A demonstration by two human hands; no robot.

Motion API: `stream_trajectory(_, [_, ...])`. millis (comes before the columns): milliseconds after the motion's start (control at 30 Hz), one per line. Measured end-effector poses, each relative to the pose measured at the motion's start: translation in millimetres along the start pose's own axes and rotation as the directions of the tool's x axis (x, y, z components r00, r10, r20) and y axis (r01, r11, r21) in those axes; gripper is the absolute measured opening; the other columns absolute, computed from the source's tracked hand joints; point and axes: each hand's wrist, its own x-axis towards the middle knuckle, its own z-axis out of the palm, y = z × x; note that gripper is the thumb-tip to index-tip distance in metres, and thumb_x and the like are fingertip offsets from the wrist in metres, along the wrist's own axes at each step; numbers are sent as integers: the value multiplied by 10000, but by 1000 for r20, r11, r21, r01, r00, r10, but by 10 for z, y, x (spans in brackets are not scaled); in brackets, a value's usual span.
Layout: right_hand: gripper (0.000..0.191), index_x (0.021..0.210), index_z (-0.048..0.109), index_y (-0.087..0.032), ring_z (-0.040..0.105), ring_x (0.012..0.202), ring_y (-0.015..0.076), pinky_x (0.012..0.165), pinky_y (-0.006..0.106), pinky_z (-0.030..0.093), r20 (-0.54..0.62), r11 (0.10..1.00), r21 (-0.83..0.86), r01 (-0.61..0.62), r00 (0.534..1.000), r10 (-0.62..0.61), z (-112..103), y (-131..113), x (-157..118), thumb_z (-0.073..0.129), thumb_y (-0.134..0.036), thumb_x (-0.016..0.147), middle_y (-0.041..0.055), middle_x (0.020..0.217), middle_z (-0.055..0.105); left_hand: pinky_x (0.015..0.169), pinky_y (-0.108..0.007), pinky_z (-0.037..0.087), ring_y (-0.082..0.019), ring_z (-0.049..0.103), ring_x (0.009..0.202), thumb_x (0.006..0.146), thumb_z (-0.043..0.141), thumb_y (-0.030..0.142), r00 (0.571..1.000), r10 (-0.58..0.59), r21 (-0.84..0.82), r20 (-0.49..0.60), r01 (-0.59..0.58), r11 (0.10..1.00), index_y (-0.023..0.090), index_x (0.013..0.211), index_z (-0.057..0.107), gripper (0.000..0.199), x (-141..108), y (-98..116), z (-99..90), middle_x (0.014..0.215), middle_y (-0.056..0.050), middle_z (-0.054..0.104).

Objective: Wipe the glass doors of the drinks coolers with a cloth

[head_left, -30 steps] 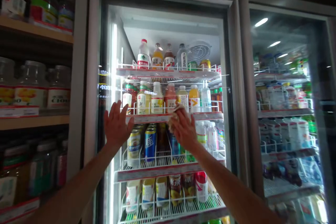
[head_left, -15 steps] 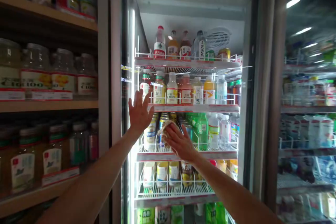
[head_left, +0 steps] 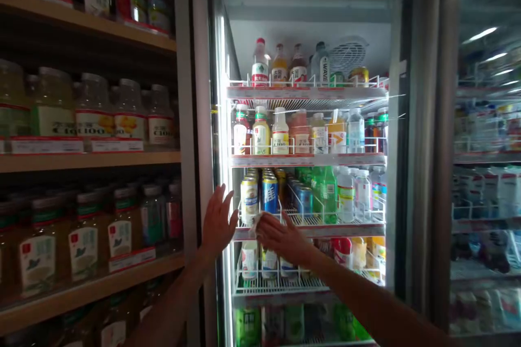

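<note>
"WAVE" on a clear bottle [head_left: 321, 66], "C100" on a white-capped bottle [head_left: 280, 133] below

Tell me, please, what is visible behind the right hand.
Around the right hand, parts of a shelf edge and labelled containers below show behind it; the stretch directly behind the hand and cloth is hidden.

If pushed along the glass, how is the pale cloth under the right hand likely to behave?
The cloth is probably floppy, as the bit showing past the right hand looks soft and uneven. It is likely light, since one hand nearly covers it. On the smooth glass door it would probably slide, not roll.
</note>
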Motion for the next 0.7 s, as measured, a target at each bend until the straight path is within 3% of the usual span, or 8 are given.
stream_trajectory(67, [356, 1226, 519, -312, 202, 1400, 207, 1137, 516, 58, -25, 992, -19, -122, 992, 122, -20, 112, 128, 499, -287, 871, 19, 1413, 439, 1061, -465, 349, -258, 256, 1376, 882, 438, 232, 1000, -4, -6, -2, 4, 1000, 205, 1394, 268, 540, 21, -13, -6, 1463, -146, 319])
stream_trajectory(200, [408, 1272, 487, -270, 172, 1407, 251, 1116, 562, 42, -131, 906, -45, -422, 901, 413, -75, 394, 569, 500, -276, 864, 90, 1451, 375, 1074, -442, 341, -236, 267, 1373, 899, 408, 229, 998, -43, -42, -37, 42, 998, 202, 1385, 281, 503, 16, 13, 1, 1446, -139, 349])
stream_trajectory(300, [375, 1249, 506, -269, 177, 1406, 244, 1121, 559, 35, -102, 953, -24, -303, 949, 299, 10, 153, 548, 486, -284, 875, 68, 1439, 399, 1080, -418, 335, -220, 274, 1370, 904, 404, 234, 998, -56, -77, -43, 53, 996, 196, 1375, 298, 484, 16, 25, -17, 1443, -134, 355])
stream_trajectory(400, [309, 1184, 549, -306, 196, 1402, 197, 1144, 516, 34, -25, 999, 4, -47, 999, 47, 89, -196, 164, 469, -268, 888, -9, 1419, 431, 1087, -433, 315, -229, 262, 1375, 895, 423, 236, 999, -38, -68, -37, 35, 997, 191, 1370, 309, 490, 22, 35, -38, 1455, -139, 334])
stream_trajectory(467, [306, 1178, 554, -323, 212, 1397, 187, 1151, 499, 23, -2, 1000, -2, -13, 1000, 13, 56, -192, -86, 477, -275, 886, -27, 1412, 441, 1095, -459, 285, -240, 243, 1382, 885, 442, 234, 999, -19, -33, -31, 18, 999, 192, 1370, 311, 504, 24, 74, -28, 1463, -143, 318])
stream_trajectory(533, [337, 1207, 540, -310, 212, 1399, 209, 1143, 513, 33, -38, 988, -46, -148, 988, 147, -50, 45, -210, 490, -276, 875, 14, 1412, 441, 1106, -471, 252, -245, 215, 1392, 877, 454, 230, 1000, 4, 0, -21, -4, 1000, 194, 1373, 312, 517, 27, 161, 16, 1470, -145, 307])
stream_trajectory(633, [386, 1250, 509, -272, 201, 1402, 244, 1115, 544, 104, -186, 873, -125, -471, 876, 445, -242, 493, -246, 482, -239, 866, 94, 1435, 396, 1122, -467, 214, -236, 196, 1396, 873, 455, 228, 999, 53, -1, -6, -53, 999, 206, 1388, 296, 539, 32, 391, 144, 1466, -132, 321])
stream_trajectory(700, [394, 1256, 503, -253, 205, 1400, 256, 1101, 547, 141, -231, 821, -146, -552, 826, 515, -316, 587, -333, 469, -217, 865, 119, 1443, 377, 1132, -469, 185, -229, 197, 1394, 872, 456, 237, 996, 89, -27, -5, -89, 996, 219, 1394, 292, 548, 34, 579, 252, 1454, -118, 348])
